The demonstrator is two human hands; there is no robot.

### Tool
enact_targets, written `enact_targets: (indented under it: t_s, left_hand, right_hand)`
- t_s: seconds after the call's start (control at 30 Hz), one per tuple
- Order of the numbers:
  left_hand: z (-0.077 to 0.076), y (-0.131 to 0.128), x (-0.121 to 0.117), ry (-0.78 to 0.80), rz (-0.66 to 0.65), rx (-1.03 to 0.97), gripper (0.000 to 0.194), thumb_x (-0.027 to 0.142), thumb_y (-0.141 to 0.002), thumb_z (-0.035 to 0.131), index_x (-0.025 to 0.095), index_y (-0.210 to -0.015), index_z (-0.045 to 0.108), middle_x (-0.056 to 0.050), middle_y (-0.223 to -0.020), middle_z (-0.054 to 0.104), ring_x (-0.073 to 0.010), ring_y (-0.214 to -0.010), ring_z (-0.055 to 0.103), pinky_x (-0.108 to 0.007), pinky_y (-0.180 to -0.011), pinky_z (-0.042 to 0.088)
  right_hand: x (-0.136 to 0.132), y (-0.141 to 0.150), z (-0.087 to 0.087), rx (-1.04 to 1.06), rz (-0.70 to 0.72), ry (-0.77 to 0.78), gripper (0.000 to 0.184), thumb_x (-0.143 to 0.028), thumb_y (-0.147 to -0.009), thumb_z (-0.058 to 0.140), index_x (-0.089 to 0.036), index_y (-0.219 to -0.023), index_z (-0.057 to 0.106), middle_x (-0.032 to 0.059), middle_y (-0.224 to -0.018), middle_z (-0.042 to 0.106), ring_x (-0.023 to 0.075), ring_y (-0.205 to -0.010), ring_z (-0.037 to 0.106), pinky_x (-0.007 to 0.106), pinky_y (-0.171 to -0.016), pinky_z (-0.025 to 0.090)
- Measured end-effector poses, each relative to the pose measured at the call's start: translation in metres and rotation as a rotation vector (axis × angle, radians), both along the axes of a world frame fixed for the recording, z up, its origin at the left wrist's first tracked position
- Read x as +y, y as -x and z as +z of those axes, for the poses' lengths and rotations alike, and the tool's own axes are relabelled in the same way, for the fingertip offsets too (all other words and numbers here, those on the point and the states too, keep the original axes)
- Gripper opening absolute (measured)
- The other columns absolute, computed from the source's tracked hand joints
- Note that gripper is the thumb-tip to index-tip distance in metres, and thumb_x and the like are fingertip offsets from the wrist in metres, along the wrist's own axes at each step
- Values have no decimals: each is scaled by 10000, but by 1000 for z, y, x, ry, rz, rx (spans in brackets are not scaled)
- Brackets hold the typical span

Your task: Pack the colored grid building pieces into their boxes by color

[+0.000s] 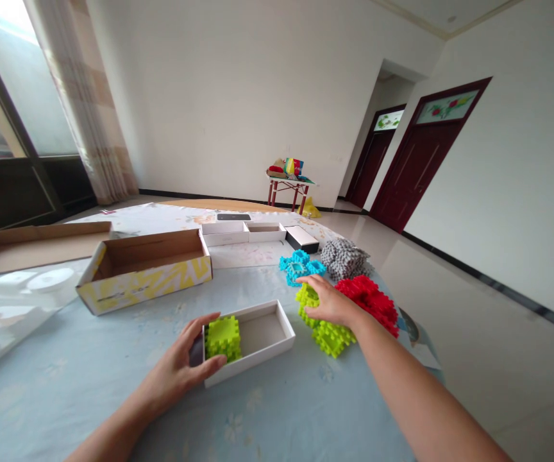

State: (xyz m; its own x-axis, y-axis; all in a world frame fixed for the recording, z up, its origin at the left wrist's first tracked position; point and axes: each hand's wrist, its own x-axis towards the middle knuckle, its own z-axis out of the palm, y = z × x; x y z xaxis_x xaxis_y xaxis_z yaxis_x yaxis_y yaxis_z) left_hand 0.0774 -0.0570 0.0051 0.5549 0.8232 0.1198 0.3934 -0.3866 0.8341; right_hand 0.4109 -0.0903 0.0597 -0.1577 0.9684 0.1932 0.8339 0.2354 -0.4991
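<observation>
My left hand [181,356] grips the left end of a shallow white box [270,360], thumb on the near wall and fingers at the far one. Inside that end lie lime-green toothed plastic blocks [224,332]; the right part shows bare bottom. To the right, my right hand [329,303] curves its thumb and fingers around a lime-green toothed block [307,295] in a small pile. Another green block [332,339] lies below the palm. Red toothed blocks [370,298] sit beside my wrist. Blue ones [299,266] and a grey heap [344,258] are behind.
A yellow-and-white cardboard box [152,277] stands at left, with a brown lid [41,247] behind it. Two white trays [226,239], a black-edged box [302,239] and a phone [233,217] lie farther back. Clear plastic packaging [12,314] covers the left side of the tablecloth.
</observation>
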Motion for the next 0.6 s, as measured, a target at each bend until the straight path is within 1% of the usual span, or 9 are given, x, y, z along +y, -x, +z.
enact_targets:
  t_s: [0.1, 0.17, 0.2, 0.3, 0.43, 0.53, 0.6]
  left_hand:
    - [-3, 6, 1, -16, -74, 29, 860, 445, -676, 653, 264, -1366, 173, -87, -1328, 419, -276, -1206, 421, -398, -998, 348]
    - [-3, 8, 1, -63, -96, 45, 967, 423, -632, 697, 269, -1388, 113, -100, -1376, 363, -301, -1242, 370, -425, -1012, 321]
    - [-4, 8, 1, -82, -99, 55, 991, 411, -625, 706, 271, -1393, 96, -106, -1390, 345, -311, -1249, 358, -437, -1012, 316]
    - [-5, 8, 0, -111, -90, 81, 994, 366, -633, 702, 279, -1400, 77, -116, -1391, 346, -324, -1234, 378, -459, -997, 328]
    - [-8, 7, -1, -138, -37, 85, 978, 281, -627, 688, 299, -1398, 87, -89, -1343, 415, -301, -1202, 426, -445, -993, 339]
    - [-10, 7, -1, -142, -17, 89, 975, 262, -621, 683, 298, -1397, 94, -84, -1338, 424, -295, -1197, 432, -434, -991, 346]
    - [-10, 6, -1, -128, -23, 92, 978, 254, -629, 675, 286, -1399, 73, -99, -1357, 399, -297, -1207, 419, -442, -997, 334]
  right_hand:
    - [-4, 23, 15, 45, 122, -35, 637, -184, -646, 596, -225, -1254, 410, 73, -1227, 419, 209, -1175, 386, 347, -1007, 286]
    - [-6, 41, 23, 42, 242, -33, 681, -178, -644, 601, -227, -1285, 376, 73, -1243, 406, 201, -1190, 370, 331, -1018, 271]
    - [-5, 50, 26, 29, 305, -24, 701, -173, -640, 602, -228, -1297, 363, 72, -1243, 405, 196, -1191, 367, 322, -1020, 267]
    - [1, 72, 29, -25, 460, 9, 732, -155, -621, 606, -217, -1306, 355, 73, -1223, 413, 185, -1181, 367, 296, -1014, 276]
    - [17, 87, 23, -102, 577, 50, 768, -153, -601, 624, -191, -1316, 349, 82, -1219, 412, 190, -1186, 358, 284, -1013, 280]
    - [26, 89, 20, -154, 614, 106, 837, -239, -587, 683, -189, -1338, 318, 95, -1279, 385, 216, -1216, 332, 312, -1024, 267]
    - [26, 88, 22, -150, 601, 136, 874, -323, -586, 708, -198, -1349, 300, 98, -1326, 359, 226, -1243, 307, 330, -1033, 255]
